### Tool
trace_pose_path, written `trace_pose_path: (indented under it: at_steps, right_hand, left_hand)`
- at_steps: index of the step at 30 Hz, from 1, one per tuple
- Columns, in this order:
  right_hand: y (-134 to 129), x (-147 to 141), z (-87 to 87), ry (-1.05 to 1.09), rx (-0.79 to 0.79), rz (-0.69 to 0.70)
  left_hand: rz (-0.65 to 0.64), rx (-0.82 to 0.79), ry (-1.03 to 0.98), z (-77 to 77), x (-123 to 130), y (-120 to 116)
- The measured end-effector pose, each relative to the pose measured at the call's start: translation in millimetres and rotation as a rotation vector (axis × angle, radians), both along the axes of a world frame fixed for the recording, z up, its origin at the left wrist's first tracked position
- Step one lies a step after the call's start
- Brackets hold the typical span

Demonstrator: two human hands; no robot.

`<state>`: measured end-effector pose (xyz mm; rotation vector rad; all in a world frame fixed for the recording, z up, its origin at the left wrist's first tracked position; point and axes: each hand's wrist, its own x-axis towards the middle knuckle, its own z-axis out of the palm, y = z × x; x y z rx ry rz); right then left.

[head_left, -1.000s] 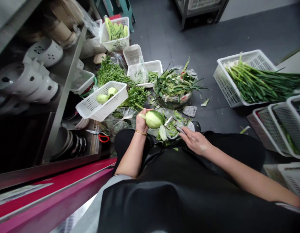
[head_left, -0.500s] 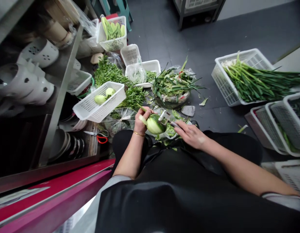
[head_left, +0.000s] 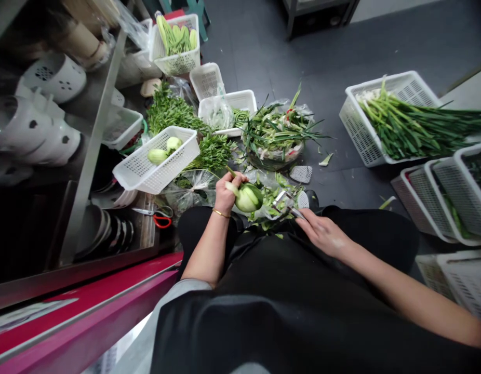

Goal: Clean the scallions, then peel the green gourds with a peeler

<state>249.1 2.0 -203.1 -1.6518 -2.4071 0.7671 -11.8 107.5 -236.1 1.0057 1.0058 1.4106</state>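
Note:
My left hand [head_left: 225,192] is closed around the stem end of a round green vegetable [head_left: 249,198]. Pale peeled stripes run down it beside darker green skin, and its exact kind I cannot tell. My right hand [head_left: 322,232] grips the handle of a metal peeler [head_left: 282,201]. The peeler's head is apart from the vegetable, to its right. Below both hands, green peelings [head_left: 272,193] lie heaped on a plastic bag between my knees.
Left of my hands, a white basket [head_left: 178,162] holds pale peeled vegetables. Red-handled scissors [head_left: 161,221] lie near the shelf. Ahead are leafy greens [head_left: 174,111] and a bowl of trimmings [head_left: 279,136]. Scallions [head_left: 415,122] fill a crate on the right.
My right hand has drawn the peeler away from the vegetable, to the right and toward me. The left hand keeps its hold, and more of the pale peeled side now faces up.

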Motion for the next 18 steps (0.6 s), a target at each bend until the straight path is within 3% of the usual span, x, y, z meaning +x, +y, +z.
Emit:
trace_pose_path:
  at_steps: [3, 5, 8, 10, 13, 16, 18]
  right_hand:
    - [26.6, -37.4, 9.5, 0.043, 0.021, 0.039]
    - [24.0, -46.3, -3.4, 0.048, 0.036, 0.031]
    - [-3.9, -22.5, -37.1, -0.043, -0.078, -0.008]
    - [-17.8, 2.0, -47.6, -0.115, -0.173, -0.065]
    - [-7.6, 8.0, -24.7, -0.053, -0.088, -0.092]
    - [25.8, -31.2, 16.5, 0.061, 0.064, 0.026]
    - [41.4, -57.7, 27.9, 0.053, 0.102, 0.078]
  left_hand:
    - [-0.005, -0.015, 0.0, 2.1, 9.7, -3.9]
    - [0.079, -0.036, -0.041, -0.9, 9.4, -2.6]
    - [0.224, -0.129, -0.111, -9.9, -1.2, 5.7]
    - [0.271, -0.181, -0.146, -15.7, -8.2, 11.6]
    - [0.27, -0.2, -0.16, -19.3, -8.5, 15.9]
    - [0.258, -0.228, -0.172, -16.3, 0.5, 15.3]
    - [0.272, -0.241, -0.188, -13.3, 4.6, 14.6]
